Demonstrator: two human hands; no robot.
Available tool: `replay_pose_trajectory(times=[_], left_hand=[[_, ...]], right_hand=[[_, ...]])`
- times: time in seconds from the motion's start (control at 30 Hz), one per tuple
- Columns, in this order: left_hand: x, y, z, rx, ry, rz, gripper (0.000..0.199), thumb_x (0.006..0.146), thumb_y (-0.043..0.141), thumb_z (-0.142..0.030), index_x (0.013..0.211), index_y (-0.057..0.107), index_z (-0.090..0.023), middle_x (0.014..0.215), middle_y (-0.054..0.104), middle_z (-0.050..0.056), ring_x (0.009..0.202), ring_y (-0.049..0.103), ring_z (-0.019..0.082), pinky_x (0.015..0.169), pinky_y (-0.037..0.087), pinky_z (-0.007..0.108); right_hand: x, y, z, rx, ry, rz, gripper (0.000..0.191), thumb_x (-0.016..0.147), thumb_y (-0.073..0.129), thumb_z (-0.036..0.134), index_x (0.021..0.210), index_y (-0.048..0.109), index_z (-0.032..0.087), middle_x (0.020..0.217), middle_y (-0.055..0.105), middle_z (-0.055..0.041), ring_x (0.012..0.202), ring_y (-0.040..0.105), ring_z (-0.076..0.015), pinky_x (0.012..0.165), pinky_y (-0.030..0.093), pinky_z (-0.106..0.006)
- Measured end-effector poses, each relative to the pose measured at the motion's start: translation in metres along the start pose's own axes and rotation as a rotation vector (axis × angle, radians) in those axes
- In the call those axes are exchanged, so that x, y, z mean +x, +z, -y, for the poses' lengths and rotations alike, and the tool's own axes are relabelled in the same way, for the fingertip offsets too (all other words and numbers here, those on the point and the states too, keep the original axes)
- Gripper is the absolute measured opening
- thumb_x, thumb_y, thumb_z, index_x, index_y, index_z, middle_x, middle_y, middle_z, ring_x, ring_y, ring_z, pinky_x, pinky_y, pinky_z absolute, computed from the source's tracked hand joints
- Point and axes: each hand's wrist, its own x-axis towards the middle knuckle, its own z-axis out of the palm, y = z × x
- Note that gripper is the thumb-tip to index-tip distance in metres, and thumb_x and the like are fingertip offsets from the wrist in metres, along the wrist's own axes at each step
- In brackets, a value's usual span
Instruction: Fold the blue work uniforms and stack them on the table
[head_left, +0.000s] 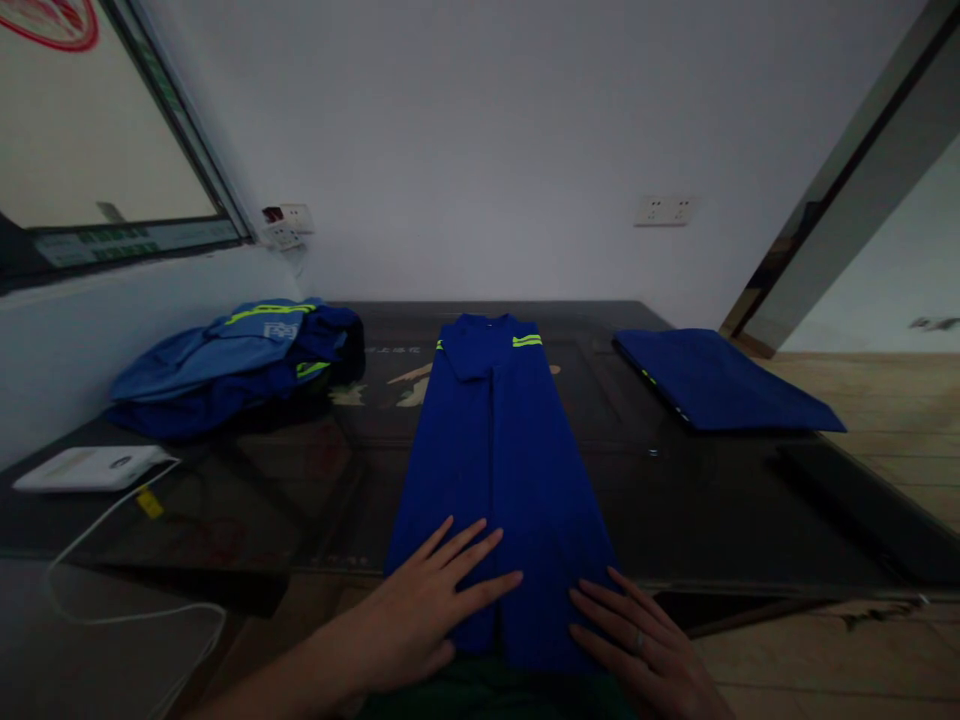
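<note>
A blue garment (525, 450) with yellow-green stripes near its collar lies lengthwise on the dark table (330, 510), its lower end hanging past the front edge. Two long panels run side by side toward me with a narrow gap between them. My left hand (442, 600) rests on the left panel, fingers spread, fingertips reaching over the gap. On the lower right side of the garment lies my right hand (637, 640), fingers extended and a ring on one of them. Neither hand grips the cloth.
At the back left is a heap of blue clothing (232, 365). A white device (90, 468) with a white cable lies at the left. On the right are a folded blue garment (731, 380) and a dark flat object (862, 505). A wall stands behind the table.
</note>
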Motion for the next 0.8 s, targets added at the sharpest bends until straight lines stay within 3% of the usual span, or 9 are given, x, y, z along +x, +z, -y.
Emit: replay_pose_trajectory(times=[0.23, 0.33, 0.47, 0.63, 0.8], left_hand=[[-0.020, -0.011, -0.004, 0.016, -0.049, -0.063, 0.084, 0.074, 0.050, 0.001, 0.149, 0.025, -0.028, 0.157, 0.023, 0.004, 0.144, 0.023, 0.021, 0.118, 0.025, 0.044], [-0.019, -0.008, -0.006, 0.019, -0.005, -0.107, 0.073, 0.082, 0.054, -0.012, 0.149, 0.027, -0.025, 0.154, 0.031, 0.007, 0.142, 0.028, 0.023, 0.117, 0.025, 0.046], [-0.018, 0.005, -0.004, 0.064, 0.039, -0.117, 0.073, 0.084, 0.063, -0.030, 0.148, 0.029, -0.024, 0.152, 0.033, 0.009, 0.141, 0.030, 0.027, 0.116, 0.025, 0.051], [-0.024, 0.027, 0.005, 0.146, 0.044, -0.190, 0.073, 0.081, 0.056, -0.007, 0.147, 0.030, -0.026, 0.152, 0.034, 0.006, 0.141, 0.031, 0.024, 0.117, 0.024, 0.049], [-0.030, 0.035, 0.012, 0.106, 0.081, -0.198, 0.079, 0.079, 0.055, -0.002, 0.147, 0.030, -0.032, 0.154, 0.030, 0.004, 0.141, 0.029, 0.026, 0.116, 0.022, 0.054]], right_hand=[[0.005, -0.002, 0.002, 0.024, 0.009, -0.029, 0.034, 0.097, 0.039, 0.020, 0.122, 0.062, 0.021, 0.126, 0.064, -0.0070, 0.127, 0.051, -0.0191, 0.110, 0.039, -0.044], [0.008, -0.006, 0.002, 0.035, 0.012, 0.008, 0.033, 0.095, 0.044, 0.020, 0.122, 0.062, 0.021, 0.126, 0.064, -0.0066, 0.126, 0.052, -0.0197, 0.108, 0.041, -0.044], [0.015, -0.014, 0.001, 0.055, 0.022, 0.041, 0.033, 0.092, 0.047, 0.016, 0.121, 0.062, 0.022, 0.124, 0.065, -0.0061, 0.123, 0.054, -0.0194, 0.108, 0.042, -0.042], [0.015, -0.017, 0.000, 0.124, 0.062, -0.001, 0.033, 0.093, 0.048, 0.018, 0.122, 0.061, 0.021, 0.120, 0.067, -0.0062, 0.121, 0.056, -0.0179, 0.106, 0.044, -0.039], [0.005, -0.010, 0.003, 0.217, 0.218, -0.082, 0.039, 0.091, 0.042, 0.011, 0.124, 0.060, 0.022, 0.122, 0.066, -0.0071, 0.120, 0.058, -0.0194, 0.101, 0.050, -0.037]])
